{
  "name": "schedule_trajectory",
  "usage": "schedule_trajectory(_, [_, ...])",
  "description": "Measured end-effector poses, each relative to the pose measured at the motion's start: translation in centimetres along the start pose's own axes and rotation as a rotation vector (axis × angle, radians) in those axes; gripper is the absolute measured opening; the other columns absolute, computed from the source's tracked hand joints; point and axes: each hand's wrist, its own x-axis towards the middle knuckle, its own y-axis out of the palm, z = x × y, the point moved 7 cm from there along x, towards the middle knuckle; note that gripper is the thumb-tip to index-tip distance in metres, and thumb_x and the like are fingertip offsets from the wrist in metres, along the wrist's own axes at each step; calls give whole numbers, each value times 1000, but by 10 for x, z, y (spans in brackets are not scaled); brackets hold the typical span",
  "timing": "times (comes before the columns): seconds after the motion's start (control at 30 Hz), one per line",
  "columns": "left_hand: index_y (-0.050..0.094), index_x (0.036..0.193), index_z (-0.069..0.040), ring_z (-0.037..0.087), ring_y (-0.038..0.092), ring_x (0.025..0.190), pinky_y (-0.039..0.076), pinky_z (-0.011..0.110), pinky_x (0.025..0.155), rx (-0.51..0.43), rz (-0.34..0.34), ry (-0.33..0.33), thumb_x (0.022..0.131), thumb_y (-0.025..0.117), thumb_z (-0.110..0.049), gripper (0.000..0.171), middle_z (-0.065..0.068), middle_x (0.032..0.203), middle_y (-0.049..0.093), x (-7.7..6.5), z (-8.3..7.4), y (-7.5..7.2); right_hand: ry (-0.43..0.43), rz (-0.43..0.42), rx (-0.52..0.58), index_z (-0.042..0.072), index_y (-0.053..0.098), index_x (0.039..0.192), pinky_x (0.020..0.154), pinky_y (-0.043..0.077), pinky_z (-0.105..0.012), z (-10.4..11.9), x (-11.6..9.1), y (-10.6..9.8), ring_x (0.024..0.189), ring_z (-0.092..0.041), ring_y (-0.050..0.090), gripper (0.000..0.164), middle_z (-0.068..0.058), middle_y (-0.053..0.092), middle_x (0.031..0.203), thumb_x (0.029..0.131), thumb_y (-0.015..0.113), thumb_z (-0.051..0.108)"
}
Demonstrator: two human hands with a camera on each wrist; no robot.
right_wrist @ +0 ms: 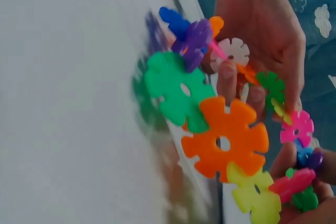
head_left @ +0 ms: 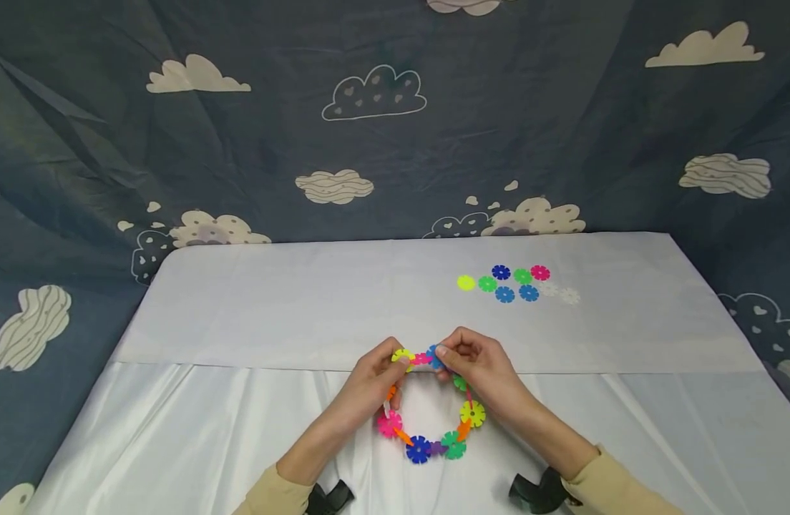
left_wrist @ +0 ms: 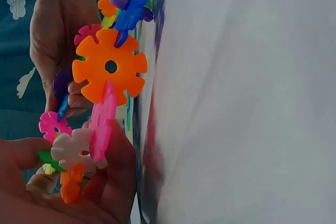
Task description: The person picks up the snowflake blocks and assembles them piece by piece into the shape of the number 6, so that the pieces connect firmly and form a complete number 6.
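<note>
Notched, flower-shaped plastic discs interlock edge to edge in a multicoloured ring, held over the front of the table. At the ring's far left, my left hand pinches it by a yellow disc. My right hand pinches a blue disc at the far right, and a pink disc shows between the two hands. In the left wrist view, a large orange disc and a white disc are close up. The right wrist view shows a green disc and a purple disc near the tabletop.
Several loose discs in blue, green, yellow, pink and clear white lie at the back right of the white-covered table. A dark cloud-patterned cloth hangs behind. Black wrist fittings show by both sleeves.
</note>
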Motion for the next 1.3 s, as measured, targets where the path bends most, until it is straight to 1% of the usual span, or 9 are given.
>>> schedule_trajectory(0.1, [52,100,-7,26,47,56,32,24,47,11,-1,7,104,50,-23,17,23,69,48,0,-1,0,10,-8,22,-7,58,96,74,57,-31,-1,1,1,74,-32,66,19,-17,62,83,97,63,11])
schedule_trajectory(0.2, [52,100,-7,25,47,55,32,24,48,24,0,4,103,50,-24,17,22,69,48,1,0,0,22,-5,24,-6,59,97,75,57,-30,-3,2,1,74,-31,66,19,-17,63,84,97,63,12])
schedule_trajectory(0.4, [57,104,-8,20,50,55,37,24,49,16,29,2,103,51,-26,19,18,83,57,4,0,0,60,26,30,-7,59,105,79,56,-32,-8,5,-6,80,-32,66,25,-17,64,88,99,61,17])
schedule_trajectory(0.57, [62,110,-6,18,52,54,36,24,47,1,57,-7,102,52,-27,25,16,86,65,4,-2,0,65,37,-45,-3,61,109,80,56,-33,-6,4,-15,84,-34,66,27,-16,65,92,98,63,22])
schedule_trajectory(0.73, [61,100,3,18,50,55,38,24,53,-1,70,-24,101,55,-24,28,10,75,58,3,-1,2,54,75,-130,4,65,110,80,56,-33,-3,1,-16,87,-33,65,22,-14,66,97,97,65,23])
schedule_trajectory(0.83, [60,89,6,17,44,55,36,23,54,40,54,-8,99,59,-25,33,11,70,53,3,-3,1,30,102,-184,7,67,110,78,55,-32,-1,-1,-14,87,-33,63,22,-12,66,97,96,67,23])
schedule_trajectory(0.97, [57,78,4,17,40,54,35,24,53,129,50,57,98,61,-27,37,14,67,51,1,-11,-3,27,110,-230,7,66,115,79,55,-30,-1,-3,-14,91,-30,64,29,-9,66,102,95,68,27])
schedule_trajectory(1.13, [60,81,-1,16,45,58,38,26,57,231,80,129,99,59,-38,41,6,66,50,-4,-24,-8,45,72,-204,5,60,125,82,56,-31,-6,-2,-29,94,-27,65,40,-10,66,103,96,66,32])
schedule_trajectory(1.3, [66,88,-13,16,53,67,44,28,59,292,62,149,98,59,-44,32,1,66,51,-11,-35,-12,30,23,-213,2,53,131,78,57,-34,-10,7,-56,88,-29,67,42,-16,68,103,98,62,27])
